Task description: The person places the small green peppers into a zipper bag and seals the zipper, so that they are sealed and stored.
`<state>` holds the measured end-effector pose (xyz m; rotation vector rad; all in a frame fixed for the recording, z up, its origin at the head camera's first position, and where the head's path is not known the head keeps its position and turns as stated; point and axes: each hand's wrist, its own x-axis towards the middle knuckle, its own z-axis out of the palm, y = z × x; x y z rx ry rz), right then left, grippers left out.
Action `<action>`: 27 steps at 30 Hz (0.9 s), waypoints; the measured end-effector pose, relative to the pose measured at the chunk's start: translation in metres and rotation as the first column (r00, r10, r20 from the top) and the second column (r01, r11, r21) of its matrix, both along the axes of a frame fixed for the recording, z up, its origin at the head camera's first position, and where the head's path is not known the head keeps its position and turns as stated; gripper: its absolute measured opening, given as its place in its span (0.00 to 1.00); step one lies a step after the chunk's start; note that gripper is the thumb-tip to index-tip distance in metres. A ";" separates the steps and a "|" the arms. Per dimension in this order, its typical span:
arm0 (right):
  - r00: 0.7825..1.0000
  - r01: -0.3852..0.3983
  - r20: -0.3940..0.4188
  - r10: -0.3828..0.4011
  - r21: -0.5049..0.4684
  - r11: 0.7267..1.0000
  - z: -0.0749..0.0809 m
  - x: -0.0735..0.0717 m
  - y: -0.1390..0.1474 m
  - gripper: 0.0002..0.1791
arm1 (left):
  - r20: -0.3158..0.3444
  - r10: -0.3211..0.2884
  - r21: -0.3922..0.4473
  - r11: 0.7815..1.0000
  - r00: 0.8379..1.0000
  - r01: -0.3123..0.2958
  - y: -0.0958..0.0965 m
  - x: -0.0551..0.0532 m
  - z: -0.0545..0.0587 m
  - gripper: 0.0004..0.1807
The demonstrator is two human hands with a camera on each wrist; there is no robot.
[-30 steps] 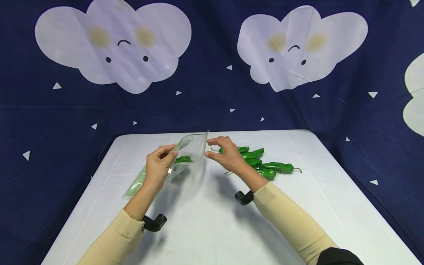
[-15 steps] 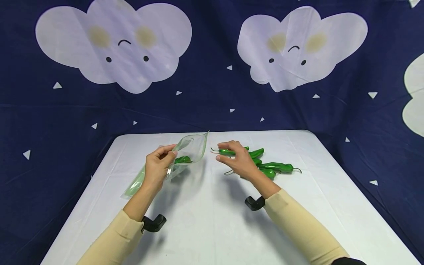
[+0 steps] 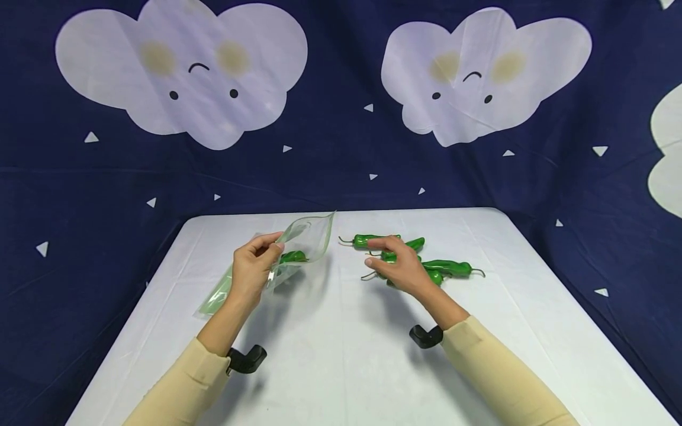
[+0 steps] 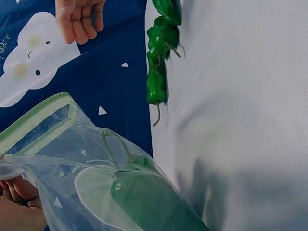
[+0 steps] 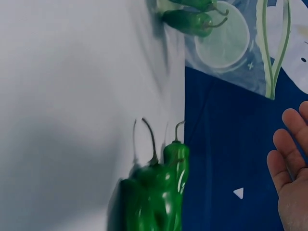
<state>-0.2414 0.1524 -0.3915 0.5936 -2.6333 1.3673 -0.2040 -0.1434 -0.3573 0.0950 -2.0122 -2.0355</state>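
Observation:
My left hand [image 3: 250,266] pinches the side of a clear zip bag [image 3: 315,234] near its mouth, which gapes toward the right. Inside the bag lie green peppers [image 5: 187,22], their thin stems toward the opening in the right wrist view. My right hand [image 3: 402,266], fingers apart and holding nothing, is over the left part of a pile of long green peppers [image 3: 450,268], hiding some of them. In the left wrist view, the same pile [image 4: 161,43] is seen past the bag, with the fingers of my right hand [image 4: 81,19] at the top.
A pale green plastic packet [image 3: 217,296] lies on the white table [image 3: 330,355] beside my left wrist. A dark blue cloth [image 3: 341,118] printed with clouds hangs behind the table. Each wrist carries a black camera mount [image 3: 247,359].
My right hand has moved away from the bag's mouth, right and toward me, over the pepper pile. The left hand and bag have stayed nearly still.

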 end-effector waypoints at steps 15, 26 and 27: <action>0.996 0.070 0.059 -0.072 0.048 0.996 -0.019 0.003 0.041 0.29 | 0.002 0.000 0.015 1.000 1.000 0.000 -0.001 0.000 -0.001 0.14; 0.987 0.134 0.068 -0.143 0.124 0.983 -0.039 -0.002 0.072 0.30 | 0.004 0.000 0.023 1.000 1.000 0.000 -0.003 0.001 -0.001 0.14; 0.987 0.137 0.069 -0.146 0.130 0.982 -0.041 -0.002 0.075 0.30 | 0.004 0.000 0.022 1.000 1.000 0.000 -0.003 0.001 -0.001 0.14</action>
